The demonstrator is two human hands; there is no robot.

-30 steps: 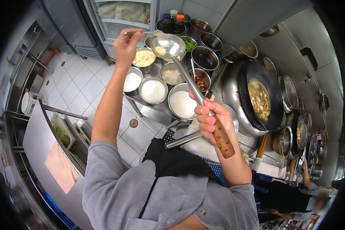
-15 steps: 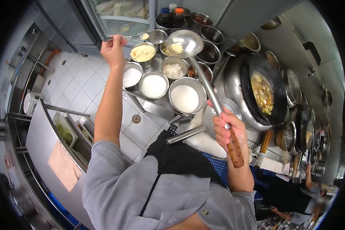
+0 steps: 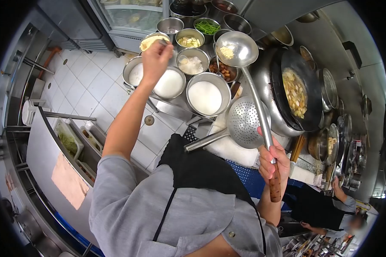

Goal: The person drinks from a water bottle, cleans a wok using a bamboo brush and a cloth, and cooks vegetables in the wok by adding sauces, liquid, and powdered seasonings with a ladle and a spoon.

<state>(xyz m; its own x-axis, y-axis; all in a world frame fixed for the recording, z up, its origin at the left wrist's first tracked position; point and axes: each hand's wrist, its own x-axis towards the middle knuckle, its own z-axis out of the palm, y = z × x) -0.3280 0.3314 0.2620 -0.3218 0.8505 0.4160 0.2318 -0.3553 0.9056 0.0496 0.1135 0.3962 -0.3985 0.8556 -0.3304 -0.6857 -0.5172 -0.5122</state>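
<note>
My right hand (image 3: pixel 273 160) is closed around the wooden-ended handle of a long metal ladle (image 3: pixel 243 46). Pale yellow seasoning (image 3: pixel 227 52) lies in the ladle's bowl, which is held up beside the wok. My left hand (image 3: pixel 157 62) pinches a small spoon (image 3: pixel 162 42) by its handle, above the seasoning pots. My fingers hide much of the spoon; its bowl appears to be over the pot of white granules (image 3: pixel 192 65). Just beyond that hand is a pot of yellow powder (image 3: pixel 152 41), partly covered by it. Sliced food in liquid sits in the black wok (image 3: pixel 295 92).
A perforated strainer (image 3: pixel 244 122) rests below the ladle. Several steel pots stand around, including one of white contents (image 3: pixel 206 97), one of chopped greens (image 3: pixel 207 28) and one of brown pieces (image 3: pixel 222 70). Another person (image 3: pixel 321 205) is at lower right.
My left hand and the spoon have moved right, from beyond the yellow powder to over the white pots. The ladle has shifted right, and the view has turned slightly.
</note>
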